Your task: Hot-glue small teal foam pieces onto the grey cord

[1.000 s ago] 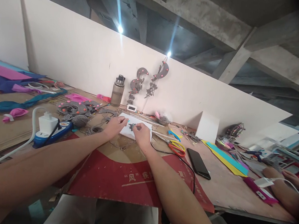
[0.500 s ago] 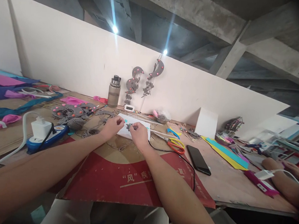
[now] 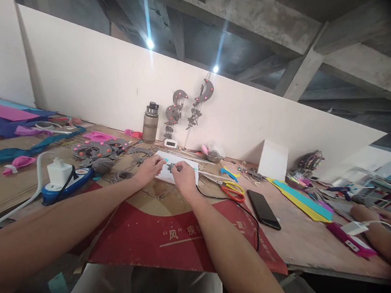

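My right hand (image 3: 184, 176) pinches a small dark grey piece (image 3: 171, 167), perhaps felt, whose exact shape is too small to make out. My left hand (image 3: 150, 170) is just to the left of it, thumb and fingertips pressed together; whatever they hold, if anything, is too small to see. Both hands are over a white sheet (image 3: 163, 176) bearing small turquoise bits. Grey yarn (image 3: 122, 176) lies in loose loops left of my left hand. Scissors with red and yellow handles (image 3: 233, 192) rest to the right of my right hand.
A black phone (image 3: 263, 209) and a blue power strip (image 3: 66, 186) flank my forearms. Behind stand a water bottle (image 3: 150, 124) and a small white clock (image 3: 171, 143). Grey moon-shaped hangings (image 3: 205, 92) hang on the white partition. Another person's arm (image 3: 376, 228) is at far right.
The view has shifted slightly, so the scene sits a little lower and further right. My hands stay over the sheet, the right one still pinching the grey piece.
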`<action>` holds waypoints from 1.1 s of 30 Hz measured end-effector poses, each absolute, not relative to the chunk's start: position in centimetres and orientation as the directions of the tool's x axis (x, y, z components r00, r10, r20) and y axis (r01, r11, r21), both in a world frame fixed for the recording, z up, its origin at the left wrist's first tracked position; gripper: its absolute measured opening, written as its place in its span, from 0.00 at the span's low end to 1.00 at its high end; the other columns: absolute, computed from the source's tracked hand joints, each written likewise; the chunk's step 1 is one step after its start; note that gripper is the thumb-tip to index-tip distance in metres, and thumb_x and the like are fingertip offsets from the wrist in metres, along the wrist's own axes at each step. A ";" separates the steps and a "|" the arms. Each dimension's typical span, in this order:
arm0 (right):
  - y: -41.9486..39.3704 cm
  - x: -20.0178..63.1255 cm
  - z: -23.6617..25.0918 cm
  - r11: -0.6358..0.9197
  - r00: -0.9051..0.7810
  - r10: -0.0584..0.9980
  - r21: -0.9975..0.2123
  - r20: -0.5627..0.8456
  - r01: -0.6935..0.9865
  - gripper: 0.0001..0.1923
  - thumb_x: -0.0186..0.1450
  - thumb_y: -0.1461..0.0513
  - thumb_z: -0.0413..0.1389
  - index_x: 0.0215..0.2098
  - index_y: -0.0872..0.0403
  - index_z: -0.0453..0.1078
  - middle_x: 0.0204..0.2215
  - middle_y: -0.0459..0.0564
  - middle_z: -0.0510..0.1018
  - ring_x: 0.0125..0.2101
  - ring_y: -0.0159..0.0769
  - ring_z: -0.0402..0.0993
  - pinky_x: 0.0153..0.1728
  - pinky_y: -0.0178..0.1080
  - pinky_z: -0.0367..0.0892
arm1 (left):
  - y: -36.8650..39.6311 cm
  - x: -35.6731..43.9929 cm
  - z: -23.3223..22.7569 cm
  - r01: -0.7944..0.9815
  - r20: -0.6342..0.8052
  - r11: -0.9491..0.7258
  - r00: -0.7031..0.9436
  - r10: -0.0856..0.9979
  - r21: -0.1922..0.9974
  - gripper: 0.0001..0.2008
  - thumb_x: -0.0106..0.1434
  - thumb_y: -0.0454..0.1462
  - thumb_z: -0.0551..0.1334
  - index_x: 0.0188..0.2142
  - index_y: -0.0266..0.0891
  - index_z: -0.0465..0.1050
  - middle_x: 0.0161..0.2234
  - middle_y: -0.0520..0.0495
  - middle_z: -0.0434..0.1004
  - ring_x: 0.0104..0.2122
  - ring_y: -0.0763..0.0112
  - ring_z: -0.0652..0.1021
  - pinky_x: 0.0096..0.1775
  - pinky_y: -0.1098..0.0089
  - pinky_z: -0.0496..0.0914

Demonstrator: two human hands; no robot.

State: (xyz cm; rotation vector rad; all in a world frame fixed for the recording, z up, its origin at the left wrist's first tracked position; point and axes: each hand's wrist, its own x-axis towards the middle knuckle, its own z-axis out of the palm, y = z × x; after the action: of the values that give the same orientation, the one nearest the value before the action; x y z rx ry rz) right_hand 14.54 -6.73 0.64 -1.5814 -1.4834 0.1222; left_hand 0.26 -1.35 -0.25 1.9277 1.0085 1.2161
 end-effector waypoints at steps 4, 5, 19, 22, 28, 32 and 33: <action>-6.7 14.7 0.7 0.160 0.271 0.826 -0.666 0.495 0.728 0.05 0.58 0.61 0.53 0.29 0.52 0.70 0.29 0.46 0.78 0.31 0.31 0.71 0.35 0.33 0.63 | -0.7 0.4 -0.7 0.241 0.375 -0.439 0.270 0.887 0.865 0.13 0.54 0.45 0.58 0.32 0.38 0.68 0.24 0.51 0.71 0.22 0.72 0.71 0.26 0.72 0.64; -6.7 14.8 0.8 0.159 0.274 0.825 -0.669 0.494 0.726 0.05 0.58 0.61 0.53 0.29 0.52 0.70 0.29 0.46 0.78 0.31 0.31 0.71 0.35 0.33 0.63 | -0.6 0.5 -0.8 0.233 0.372 -0.434 0.266 0.889 0.870 0.13 0.53 0.45 0.59 0.33 0.38 0.68 0.25 0.51 0.72 0.23 0.72 0.71 0.26 0.72 0.64; -6.8 14.8 0.8 0.148 0.283 0.828 -0.676 0.484 0.722 0.05 0.57 0.61 0.53 0.28 0.52 0.71 0.30 0.46 0.78 0.31 0.32 0.72 0.35 0.34 0.63 | -0.3 0.4 -1.0 0.298 0.495 -0.539 0.214 0.842 0.788 0.07 0.49 0.36 0.56 0.31 0.39 0.65 0.25 0.53 0.68 0.26 0.73 0.69 0.31 0.71 0.63; -6.7 14.8 0.8 0.155 0.284 0.822 -0.675 0.493 0.721 0.06 0.58 0.61 0.53 0.28 0.52 0.71 0.30 0.46 0.78 0.32 0.32 0.72 0.35 0.34 0.63 | -0.1 0.4 -1.1 0.302 0.504 -0.551 0.226 0.834 0.778 0.07 0.50 0.37 0.57 0.31 0.39 0.66 0.26 0.52 0.69 0.27 0.72 0.69 0.31 0.71 0.63; -6.6 14.8 0.8 0.157 0.291 0.821 -0.685 0.491 0.711 0.05 0.58 0.61 0.53 0.28 0.52 0.70 0.29 0.46 0.78 0.31 0.32 0.72 0.34 0.33 0.62 | 0.0 0.3 -1.1 0.305 0.495 -0.549 0.241 0.835 0.778 0.07 0.50 0.38 0.57 0.30 0.39 0.66 0.24 0.53 0.68 0.25 0.73 0.68 0.30 0.71 0.62; -6.6 14.8 0.8 0.161 0.293 0.817 -0.685 0.496 0.710 0.05 0.57 0.61 0.53 0.27 0.52 0.70 0.29 0.46 0.78 0.30 0.32 0.71 0.34 0.34 0.62 | -0.4 0.3 -0.9 0.298 0.506 -0.560 0.241 0.828 0.773 0.07 0.50 0.37 0.57 0.30 0.38 0.66 0.24 0.53 0.68 0.26 0.72 0.68 0.31 0.71 0.63; -6.7 14.8 0.8 0.162 0.294 0.817 -0.688 0.495 0.708 0.05 0.57 0.61 0.53 0.27 0.52 0.70 0.29 0.46 0.78 0.30 0.32 0.71 0.34 0.34 0.62 | -0.4 0.3 -0.9 0.292 0.507 -0.561 0.242 0.827 0.775 0.06 0.50 0.37 0.57 0.30 0.38 0.66 0.24 0.53 0.68 0.26 0.72 0.68 0.31 0.71 0.63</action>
State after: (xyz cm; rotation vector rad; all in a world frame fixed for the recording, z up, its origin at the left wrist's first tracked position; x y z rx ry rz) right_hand 14.80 -6.65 0.77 -1.5728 -1.4418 0.1389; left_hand 0.29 -0.41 -0.87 1.9839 1.0186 1.3031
